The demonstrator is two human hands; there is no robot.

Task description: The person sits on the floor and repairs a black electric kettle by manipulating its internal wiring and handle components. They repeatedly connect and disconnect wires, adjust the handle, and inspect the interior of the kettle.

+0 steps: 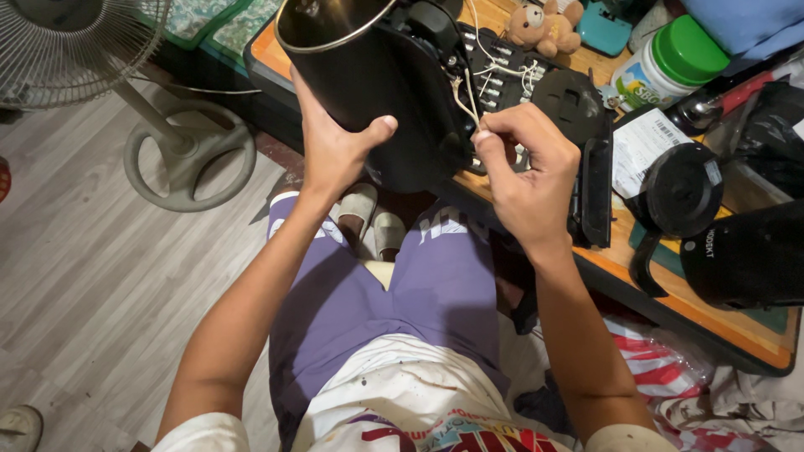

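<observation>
My left hand [335,146] grips the side of a black electric kettle [368,75] with a shiny steel rim, held tilted over the table's edge with its underside turned right. My right hand [523,163] pinches thin white wires [466,96] that come out of the kettle's opened base. Beyond the wires lies a black tool case [502,63] with rows of metal bits. A round black base cover [569,100] rests just right of the wires.
A wooden table [737,322] holds a black round lid [678,188], a black appliance part [745,255], a white jar with green cap [670,63], a paper slip [641,146] and a small teddy bear [540,25]. A standing fan [79,46] is on the floor at left.
</observation>
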